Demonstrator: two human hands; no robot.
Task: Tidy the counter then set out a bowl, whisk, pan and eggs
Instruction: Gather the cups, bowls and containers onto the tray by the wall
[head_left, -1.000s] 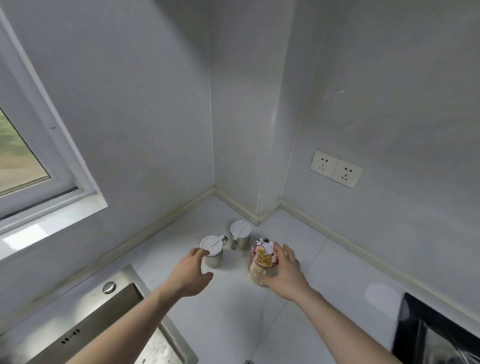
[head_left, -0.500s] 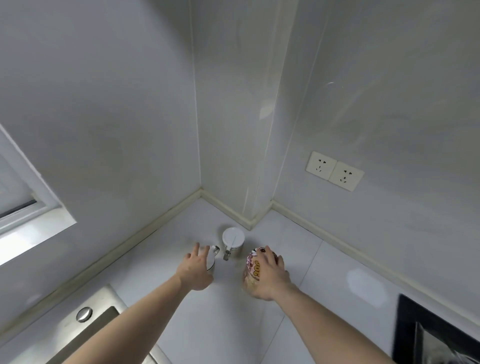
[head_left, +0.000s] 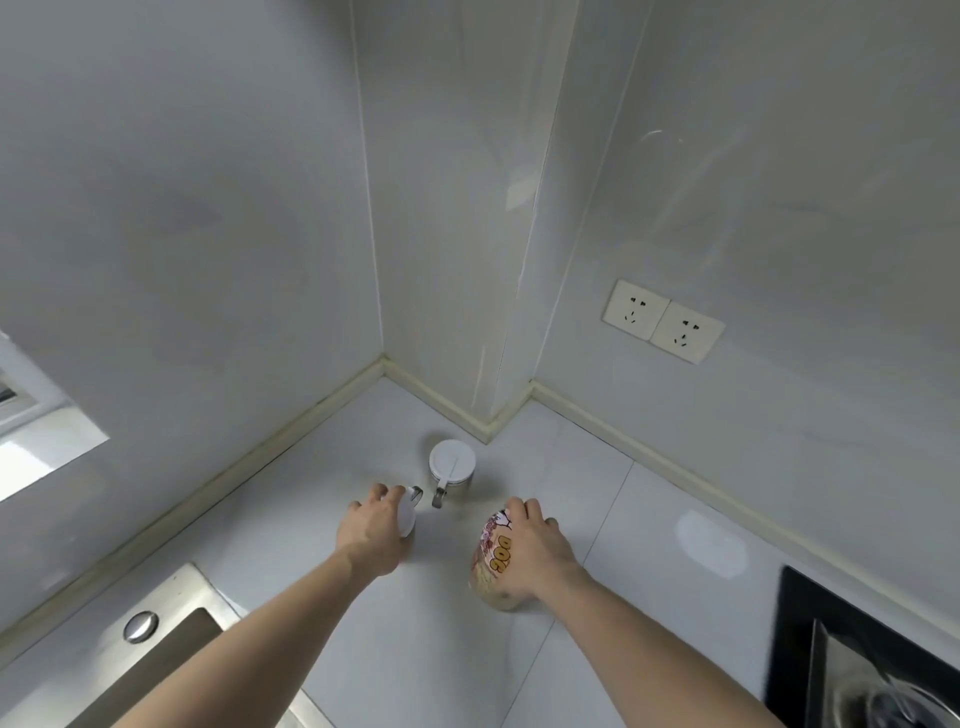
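both hands busy: left hand grips white-lid jar, right hand holds snack jar nr counter back corner. tidying step; i'd next push both to corner.

Left hand grips a white-lidded canister on the white counter. Right hand wraps a patterned snack jar, tilted, base on the counter. Second white-lidded canister stands upright just behind, near the wall corner, touched by neither hand. Steel sink at lower left, black hob lower right, double wall socket on the right wall.
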